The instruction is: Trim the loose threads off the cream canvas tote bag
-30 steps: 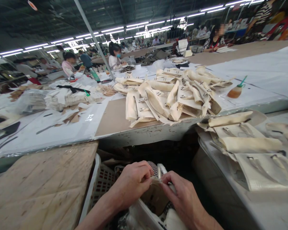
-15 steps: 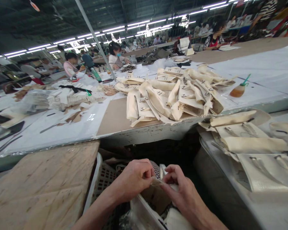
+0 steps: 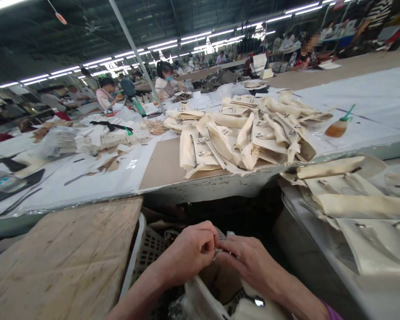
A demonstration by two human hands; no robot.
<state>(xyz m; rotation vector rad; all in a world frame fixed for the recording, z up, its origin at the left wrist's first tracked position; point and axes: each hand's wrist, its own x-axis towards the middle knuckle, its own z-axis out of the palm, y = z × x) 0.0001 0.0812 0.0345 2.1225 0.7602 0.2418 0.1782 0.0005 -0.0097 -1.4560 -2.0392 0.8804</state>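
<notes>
My left hand (image 3: 198, 246) is closed in a pinch, its fingertips on the upper edge of an open cream bag (image 3: 203, 293). Against those fingertips, my right hand (image 3: 248, 258) pinches the same edge from the other side, thumb below and fingers above. The exact spot between the fingers is mostly covered. Below my hands, the bag's brown inside shows, along with a small shiny metal piece (image 3: 259, 302) near its dark trim.
A white plastic basket (image 3: 138, 249) stands left, beside a brown board (image 3: 60, 258). Ahead, cream bag pieces (image 3: 233, 138) are heaped on the worktable near a glue bottle (image 3: 338, 126). More bag pieces (image 3: 360, 200) lie at right. People sit farther back.
My right hand has moved left and closed its fingers down against my left hand's fingertips. The left hand keeps its pinch. The whole view has shifted slightly.
</notes>
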